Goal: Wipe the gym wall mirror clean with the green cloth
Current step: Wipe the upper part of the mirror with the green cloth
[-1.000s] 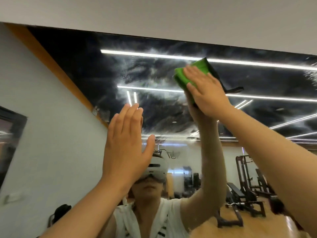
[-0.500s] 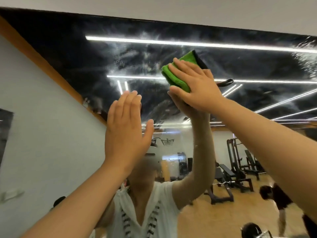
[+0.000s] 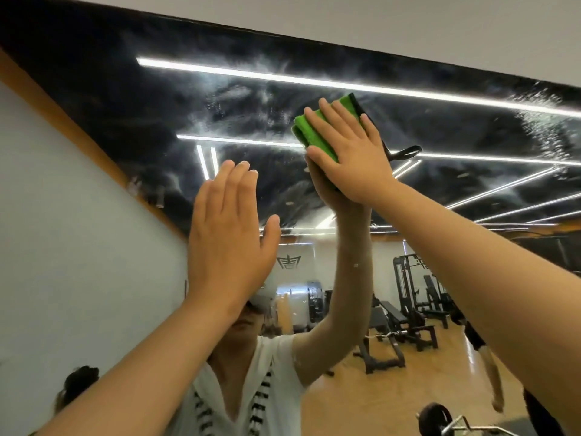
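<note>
Green cloth (image 3: pixel 317 136), folded, pressed flat to the mirror (image 3: pixel 125 105) under the right hand (image 3: pixel 352 152); fingers straight and spread, cloth edge poking past the fingertips, black loop (image 3: pixel 405 152) on the pinky side. Left hand (image 3: pixel 226 243) flat, fingers straight and together, holding nothing; glass contact unclear.

No text is legible; a dark emblem (image 3: pixel 288 262) reflected in the mirror (image 3: pixel 125 89) cannot be read.
</note>
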`<state>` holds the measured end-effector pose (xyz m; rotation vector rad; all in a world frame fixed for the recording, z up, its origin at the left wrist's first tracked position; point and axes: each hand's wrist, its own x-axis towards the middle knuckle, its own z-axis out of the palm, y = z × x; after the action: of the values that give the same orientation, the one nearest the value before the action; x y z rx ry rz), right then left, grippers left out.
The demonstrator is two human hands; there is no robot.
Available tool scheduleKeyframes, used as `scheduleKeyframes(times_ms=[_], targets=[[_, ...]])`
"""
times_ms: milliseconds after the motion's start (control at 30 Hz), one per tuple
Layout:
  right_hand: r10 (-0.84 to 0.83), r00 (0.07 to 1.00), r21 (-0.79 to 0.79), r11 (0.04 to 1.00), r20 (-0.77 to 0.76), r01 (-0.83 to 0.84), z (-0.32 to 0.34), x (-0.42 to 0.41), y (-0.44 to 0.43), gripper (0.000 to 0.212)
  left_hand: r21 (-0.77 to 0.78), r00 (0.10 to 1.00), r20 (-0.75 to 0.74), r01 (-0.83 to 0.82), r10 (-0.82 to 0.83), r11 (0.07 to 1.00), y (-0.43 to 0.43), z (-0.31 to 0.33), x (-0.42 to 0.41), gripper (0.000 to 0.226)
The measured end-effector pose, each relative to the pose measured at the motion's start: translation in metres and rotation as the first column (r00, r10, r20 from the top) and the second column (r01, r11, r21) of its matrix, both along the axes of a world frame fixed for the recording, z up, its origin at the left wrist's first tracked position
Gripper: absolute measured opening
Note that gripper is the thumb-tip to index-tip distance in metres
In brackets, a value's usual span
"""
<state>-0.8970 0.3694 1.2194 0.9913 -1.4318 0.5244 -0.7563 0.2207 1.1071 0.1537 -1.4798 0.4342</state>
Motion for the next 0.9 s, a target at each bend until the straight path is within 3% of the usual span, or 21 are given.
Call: scheduleKeyframes(times_ms=[233,500,767,900], targets=[[-0.039,0.999,-0.063,0.997,-0.033,0.037,0.017,-0.010,0.002,0.062,0.012,0.999,-0.030,-0.014,0.015,1.000,0.001,0.001,-0.002,0.057],[0.002,0.999,-0.181,0.983,0.038,0.005,0.037,-0.016,0.007,0.064,0.033,0.999,-0.024,-0.032,0.033,0.999,0.001,0.002,-0.001,0.056],[-0.024,1.000,-0.151,0.988,0.006,0.025,0.046,-0.018,0.010,0.074,0.029,0.999,-0.031,-0.029,0.030,0.999,0.000,0.002,-0.002,0.059],[-0.026,1.000,-0.149,0.988,0.012,0.027,0.048,-0.020,0.009,0.063,0.046,0.999,-0.029,-0.015,0.017,0.999,0.000,0.002,-0.002,0.057]])
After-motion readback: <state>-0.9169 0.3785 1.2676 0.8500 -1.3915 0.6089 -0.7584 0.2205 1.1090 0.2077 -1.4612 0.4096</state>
